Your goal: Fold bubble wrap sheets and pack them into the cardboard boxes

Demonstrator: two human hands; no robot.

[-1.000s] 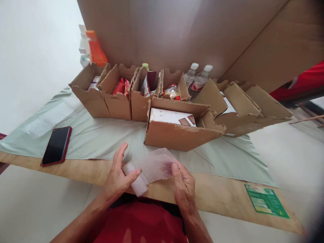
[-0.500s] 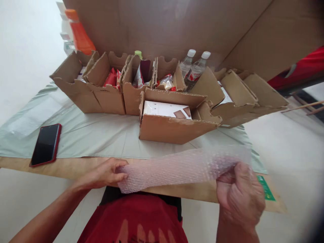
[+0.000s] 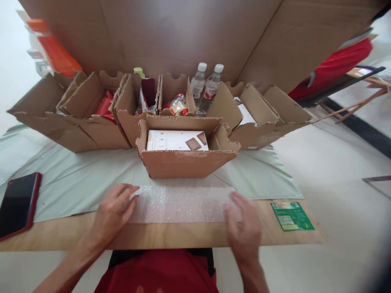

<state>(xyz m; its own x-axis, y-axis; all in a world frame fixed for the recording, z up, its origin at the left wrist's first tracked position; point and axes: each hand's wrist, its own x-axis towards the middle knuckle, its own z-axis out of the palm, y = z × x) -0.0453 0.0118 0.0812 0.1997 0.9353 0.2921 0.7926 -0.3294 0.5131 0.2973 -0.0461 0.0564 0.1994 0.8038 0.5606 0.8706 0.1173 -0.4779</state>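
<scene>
A strip of clear bubble wrap (image 3: 180, 204) lies flat along the front of the table. My left hand (image 3: 114, 209) rests palm down on its left end with fingers stretched out. My right hand (image 3: 244, 226) lies flat on its right end, fingers spread. Just behind the wrap stands an open cardboard box (image 3: 186, 162) holding a white carton (image 3: 175, 141) with brown squares on it.
A row of open cardboard boxes (image 3: 76, 118) with snack packets stands further back. Two water bottles (image 3: 204, 87) and an orange bottle (image 3: 55, 55) stand at the cardboard backdrop. A red-cased phone (image 3: 16, 203) lies far left, a green label (image 3: 291, 215) at right.
The bubble wrap was unrolled from a small roll, stretched out in the air, then laid flat on the table. Both hands went from gripping its ends to pressing flat on them.
</scene>
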